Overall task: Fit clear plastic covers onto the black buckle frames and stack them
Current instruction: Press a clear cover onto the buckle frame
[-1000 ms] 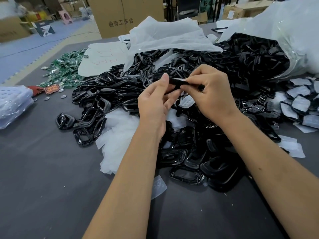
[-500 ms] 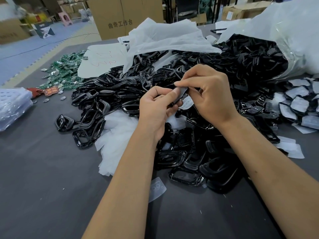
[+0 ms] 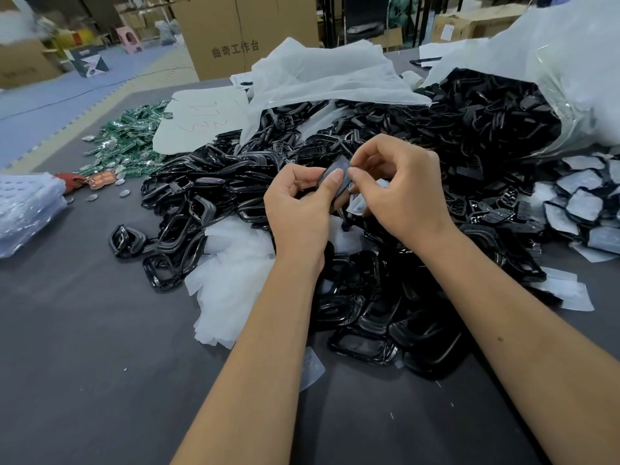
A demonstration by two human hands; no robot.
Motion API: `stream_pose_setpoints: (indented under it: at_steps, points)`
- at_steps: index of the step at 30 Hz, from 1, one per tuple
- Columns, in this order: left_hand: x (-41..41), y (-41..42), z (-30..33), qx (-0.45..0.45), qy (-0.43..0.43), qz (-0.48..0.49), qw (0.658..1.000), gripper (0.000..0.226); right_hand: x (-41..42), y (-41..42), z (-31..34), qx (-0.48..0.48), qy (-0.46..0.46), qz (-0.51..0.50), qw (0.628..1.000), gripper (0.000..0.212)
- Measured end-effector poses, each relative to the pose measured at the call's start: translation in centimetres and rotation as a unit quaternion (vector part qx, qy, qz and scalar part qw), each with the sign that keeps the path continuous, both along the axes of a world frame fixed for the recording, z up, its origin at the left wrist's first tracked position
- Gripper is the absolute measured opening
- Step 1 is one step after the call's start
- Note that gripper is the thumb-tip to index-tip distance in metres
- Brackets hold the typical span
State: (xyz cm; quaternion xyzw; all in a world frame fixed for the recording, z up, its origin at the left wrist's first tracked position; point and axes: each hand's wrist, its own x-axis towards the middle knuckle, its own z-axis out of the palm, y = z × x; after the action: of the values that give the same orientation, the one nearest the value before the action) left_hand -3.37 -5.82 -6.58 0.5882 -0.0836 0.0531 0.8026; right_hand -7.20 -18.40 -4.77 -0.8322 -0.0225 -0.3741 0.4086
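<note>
Both hands are up over a big pile of black frames [image 3: 235, 193] on the grey worktop [image 3: 84, 364]. The left hand [image 3: 298, 209] has a grip on one black frame [image 3: 335, 177]. Its fingers curl behind the frame and its thumb lies flat on the front. The right hand [image 3: 406, 193] has its fingers curled in close to the right edge of the same frame. It looks like it is pinching that edge, but I cannot see the fingertips well. The frame is held tilted, just above the pile, between the two hands.

I think the step now is pushing a clear cover into this frame. I cannot tell if the cover is all the way in yet, because it is see-through and the thumb hides part of it.

To do this step well, hold the frame still with the left hand. Line up the cover's corners with the frame's corners first. Then press gently along each edge with the thumbs, not just in the middle, so it sits flat. If one corner sticks up, push that corner and do not bend the frame.

More clear covers [image 3: 583, 203] lie at the right, near a big plastic bag [image 3: 570, 68] of black parts. When the cover is in, the frame can go on a stack.
</note>
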Motion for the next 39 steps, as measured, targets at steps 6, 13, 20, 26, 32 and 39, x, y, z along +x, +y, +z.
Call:
stream_pose_setpoints:
  at_steps: [6, 13, 20, 26, 32, 39]
  points:
    - [0.1, 0.0, -0.4, 0.031, 0.013, -0.013, 0.999, 0.017, 0.4, -0.3, -0.3, 0.043, 0.01, -0.01, 0.999, 0.009]
    - [0.1, -0.1, -0.5, 0.07, 0.009, -0.009, 0.997, 0.018, 0.8, -0.7, -0.3, 0.154, 0.04, 0.031, 0.987, 0.016]
    - [-0.1, 0.0, -0.2, 0.034, 0.018, -0.03, 0.999, 0.007, 0.9, -1.0, -0.5, 0.25, 0.069, 0.062, 0.964, 0.015]
    - [0.2, 0.0, -0.1, 0.043, 0.002, 0.016, 0.999, 0.01, 0.8, -1.0, -0.4, 0.264, 0.077, 0.079, 0.958, 0.018]
    - [0.5, 0.3, 0.1, -0.002, 0.048, -0.025, 0.999, 0.008, 0.3, -1.4, -0.2, 0.185, 0.079, 0.105, 0.974, 0.022]
    - [0.6, 0.9, 0.8, -0.061, 0.138, -0.042, 0.988, 0.008, -0.1, -2.2, -0.2, -0.078, 0.064, 0.088, 0.991, 0.031]
